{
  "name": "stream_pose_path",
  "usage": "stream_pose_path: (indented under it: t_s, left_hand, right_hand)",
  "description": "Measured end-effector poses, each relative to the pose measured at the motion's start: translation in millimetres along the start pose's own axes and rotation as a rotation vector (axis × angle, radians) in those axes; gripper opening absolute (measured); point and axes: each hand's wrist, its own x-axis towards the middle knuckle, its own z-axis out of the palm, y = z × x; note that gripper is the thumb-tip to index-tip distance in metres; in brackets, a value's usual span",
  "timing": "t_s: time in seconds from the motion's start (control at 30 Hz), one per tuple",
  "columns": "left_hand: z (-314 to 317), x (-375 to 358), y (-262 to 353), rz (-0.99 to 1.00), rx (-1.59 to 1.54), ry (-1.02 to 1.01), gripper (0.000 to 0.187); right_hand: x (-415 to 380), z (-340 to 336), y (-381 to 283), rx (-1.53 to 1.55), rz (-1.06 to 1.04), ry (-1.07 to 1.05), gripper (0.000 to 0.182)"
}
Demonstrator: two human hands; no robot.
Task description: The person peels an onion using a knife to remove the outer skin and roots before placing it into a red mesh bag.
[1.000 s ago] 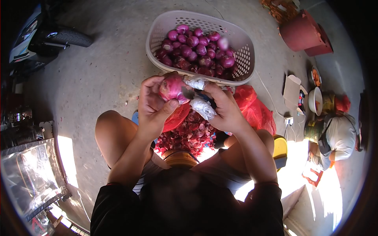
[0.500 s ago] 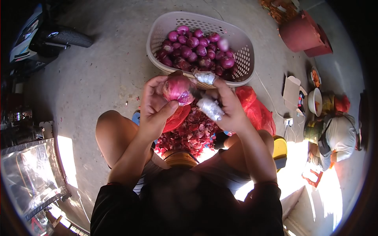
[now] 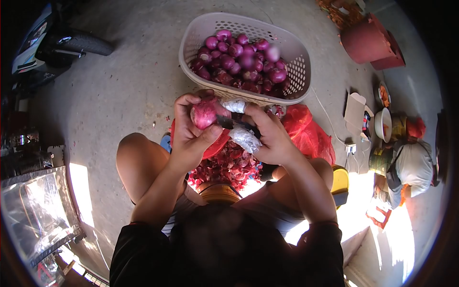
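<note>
My left hand (image 3: 186, 129) is closed around a red onion (image 3: 204, 114), its fingers behind and the thumb in front. In my right hand (image 3: 270, 131) is a small knife (image 3: 224, 122) with a dark blade, which points left and meets the onion's right side. Whitish, shiny wrapping covers the thumb and index finger of that hand. The knife's handle is mostly hidden in the palm. Below both hands lies a heap of red onion skins (image 3: 229, 165), between my knees. A grey perforated basket (image 3: 299, 50) full of peeled purple onions (image 3: 234, 50) stands just beyond my hands.
A red mesh bag (image 3: 311, 136) lies right of the skins. Further right are a white bowl (image 3: 382, 124), an opened cardboard box (image 3: 355, 110) and a co-worker (image 3: 413, 165) bending down. Reddish tubs (image 3: 368, 40) stand at upper right, a motorbike wheel (image 3: 86, 43) at upper left.
The onion has moved slightly left and been turned in my left hand. My right hand has shifted left, and the knife blade now shows against the onion.
</note>
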Motion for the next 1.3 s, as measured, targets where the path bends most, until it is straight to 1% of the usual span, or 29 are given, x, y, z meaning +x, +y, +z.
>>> stream_pose_path:
  t_s: [0.07,0.17,0.27,0.3,0.37,0.57,0.67,0.77,0.87,0.97,1.17,1.27,1.3]
  left_hand:
    - [1,0,1,0.020,0.016,-0.015,0.056]
    - [1,0,1,0.026,0.029,-0.030,0.056]
    - [-1,0,-1,0.052,0.073,-0.036,0.057]
    - [-2,0,-2,0.066,0.094,-0.038,0.057]
    - [0,-1,-1,0.047,0.077,-0.023,0.058]
    - [-1,0,-2,0.041,0.071,-0.032,0.057]
    - [-2,0,-2,0.052,0.068,-0.036,0.057]
    - [-2,-1,-3,0.060,0.035,-0.025,0.055]
    - [-2,0,-3,0.049,0.007,-0.009,0.053]
    - [-3,-1,-2,0.034,0.003,0.005,0.051]
    - [-2,-2,-1,0.033,-0.008,0.022,0.050]
    - [-2,-2,0,0.031,0.000,0.032,0.051]
    - [-1,-2,1,0.027,0.002,0.037,0.051]
  right_hand:
    - [2,-2,-5,0.005,0.034,-0.038,0.060]
    - [2,-1,-6,-0.021,0.033,-0.028,0.060]
    - [1,1,-4,-0.025,-0.032,0.004,0.061]
    - [1,0,-5,-0.034,-0.013,-0.012,0.061]
    - [0,-4,-8,-0.051,0.026,-0.042,0.061]
    - [4,-5,-13,-0.062,0.010,-0.057,0.066]
    - [0,-4,-4,-0.146,-0.074,-0.039,0.070]
    - [-1,0,-2,-0.117,-0.116,0.005,0.068]
    - [-2,2,3,-0.134,-0.126,0.005,0.066]
    - [-1,3,3,-0.118,-0.121,0.001,0.065]
    - [2,5,0,-0.102,-0.082,-0.014,0.067]
    - [5,5,-10,0.021,0.024,-0.042,0.070]
    - [4,4,-9,-0.001,0.010,-0.042,0.070]
